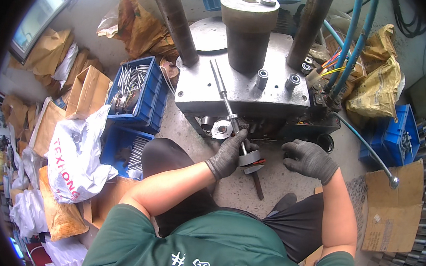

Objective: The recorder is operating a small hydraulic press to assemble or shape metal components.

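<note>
We hold a long metal shaft (224, 95) in our left hand (227, 156), its grip narrow and the dark-gloved fingers wrapped around the shaft just below a small metal ring (232, 117). The shaft runs at a slant, its bright upper end over the front part of the steel worktop (201, 89) and its lower part coming down toward our lap. A thick grey collar (250, 159) sits around it just below our left hand, with a bit of orange beside it. Our right hand (311, 160), also gloved, hangs to the right of the shaft and apart from it, the fingers bent; we cannot tell whether its grip has anything inside. On the worktop, 2 bearings (261, 79) stand near the right front, before a thick upright cylinder (248, 36), and 2 dark columns (174, 22) rise at its sides. A pale round flange (221, 129) shows just below the worktop's front edge, near our left hand. To our left, a blue crate (148, 94) holds metal rods (133, 76), with a white plastic bag (81, 152) nearer us
</note>
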